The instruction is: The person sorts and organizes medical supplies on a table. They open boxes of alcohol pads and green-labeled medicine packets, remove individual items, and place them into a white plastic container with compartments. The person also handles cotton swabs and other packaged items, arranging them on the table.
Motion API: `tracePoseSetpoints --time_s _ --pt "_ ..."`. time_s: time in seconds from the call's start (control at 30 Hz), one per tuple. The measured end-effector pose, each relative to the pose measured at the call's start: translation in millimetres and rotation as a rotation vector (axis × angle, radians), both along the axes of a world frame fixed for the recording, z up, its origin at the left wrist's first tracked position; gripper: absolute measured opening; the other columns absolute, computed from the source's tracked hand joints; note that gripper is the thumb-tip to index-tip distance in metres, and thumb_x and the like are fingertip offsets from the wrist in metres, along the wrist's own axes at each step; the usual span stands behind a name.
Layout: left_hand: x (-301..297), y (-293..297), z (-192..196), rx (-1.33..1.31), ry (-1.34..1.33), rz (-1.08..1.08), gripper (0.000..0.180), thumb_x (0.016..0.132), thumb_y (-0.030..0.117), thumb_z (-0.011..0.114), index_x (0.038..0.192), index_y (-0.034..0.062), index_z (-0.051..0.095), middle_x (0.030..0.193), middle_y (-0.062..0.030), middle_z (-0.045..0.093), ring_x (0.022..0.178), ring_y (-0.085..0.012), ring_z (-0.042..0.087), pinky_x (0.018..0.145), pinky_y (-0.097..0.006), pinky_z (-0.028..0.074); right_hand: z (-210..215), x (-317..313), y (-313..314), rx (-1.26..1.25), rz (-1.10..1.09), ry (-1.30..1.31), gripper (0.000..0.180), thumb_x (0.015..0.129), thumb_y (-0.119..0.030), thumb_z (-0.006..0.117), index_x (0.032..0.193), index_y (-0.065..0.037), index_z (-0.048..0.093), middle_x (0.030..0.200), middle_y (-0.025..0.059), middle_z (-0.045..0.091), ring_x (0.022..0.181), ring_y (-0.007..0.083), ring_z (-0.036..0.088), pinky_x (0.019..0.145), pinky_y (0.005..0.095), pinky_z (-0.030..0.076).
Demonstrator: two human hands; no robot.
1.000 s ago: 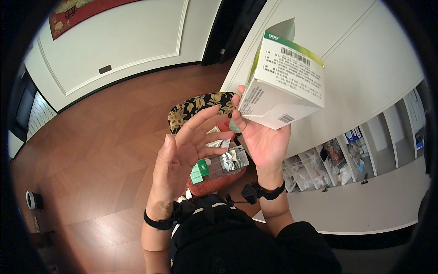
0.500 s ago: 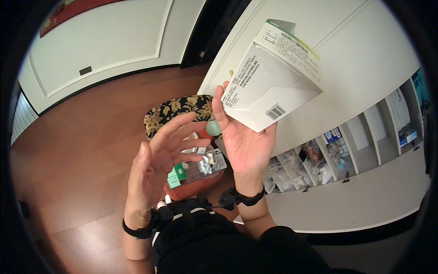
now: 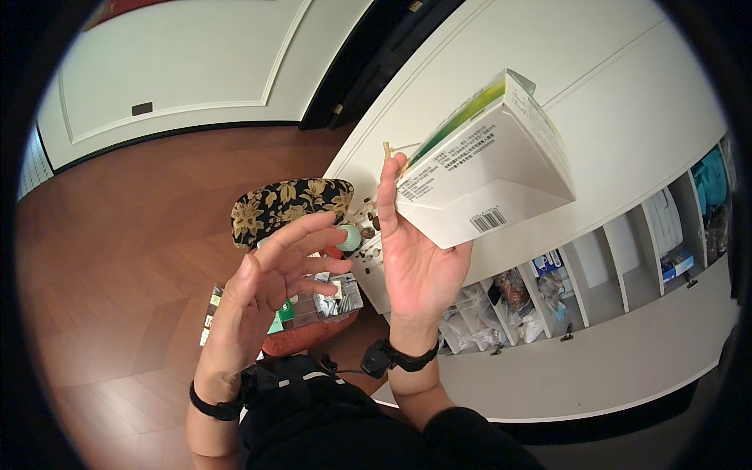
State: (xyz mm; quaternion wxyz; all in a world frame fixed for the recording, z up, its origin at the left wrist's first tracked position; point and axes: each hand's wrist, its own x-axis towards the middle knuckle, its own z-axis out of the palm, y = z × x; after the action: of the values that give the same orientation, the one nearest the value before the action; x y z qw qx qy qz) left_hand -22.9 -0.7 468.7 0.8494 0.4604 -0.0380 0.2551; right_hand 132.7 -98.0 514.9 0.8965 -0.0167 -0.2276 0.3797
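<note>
A white carton [image 3: 486, 184] with a green side, a barcode and an opened flap is held up in my right hand [image 3: 423, 270]. The fingers of that hand reach behind the carton, so their tips are mostly hidden. To its left, my left hand [image 3: 270, 286] hovers with fingers apart and nothing in it, separate from the carton. Below and behind my left hand are a small green box [image 3: 283, 313] and silvery packets [image 3: 343, 294]. A pale green round object [image 3: 348, 238] shows just past my left fingertips.
On the right, a divided open compartment [image 3: 599, 262] of a white cabinet [image 3: 627, 102] holds bagged items and a blue box [image 3: 677, 266]. A floral-patterned black chair [image 3: 274, 205] and a red padded seat [image 3: 305, 337] stand on the brown wooden floor [image 3: 141, 298].
The carton has turned and tipped in my right hand, bringing its green side into sight, and sits lower and further right. My left hand stays spread. The whole view has shifted slightly.
</note>
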Motion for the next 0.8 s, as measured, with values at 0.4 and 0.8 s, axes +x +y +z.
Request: tracePoseSetpoints --time_s 0.4,0.8 --pt "-1.6 7.0 -2.4 0.041 -0.018 0.052 0.093 0.089 0.069 0.051 0.150 -0.0004 0.035 0.143 -0.0249 0.049 0.115 -0.0331 0.062 0.089 -0.040 0.055 -24.7 8.5 -0.9 -0.145 -0.133 -0.186 0.065 0.101 -0.040 0.047 0.154 -0.008 0.031 0.156 0.0221 0.031 0.143 0.0428 0.033 0.117 0.0580 0.033" --pt "-3.9 -8.4 4.3 0.152 0.090 0.056 0.089 0.088 0.063 0.057 0.145 -0.0032 0.044 0.148 -0.0205 0.046 0.105 -0.0232 0.061 0.083 -0.031 0.050 -94.1 40.1 10.7 -0.058 0.370 -0.085 0.062 0.100 -0.047 0.048 0.147 -0.007 0.042 0.146 0.0246 0.046 0.111 0.0355 0.059 0.064 0.0401 0.063"
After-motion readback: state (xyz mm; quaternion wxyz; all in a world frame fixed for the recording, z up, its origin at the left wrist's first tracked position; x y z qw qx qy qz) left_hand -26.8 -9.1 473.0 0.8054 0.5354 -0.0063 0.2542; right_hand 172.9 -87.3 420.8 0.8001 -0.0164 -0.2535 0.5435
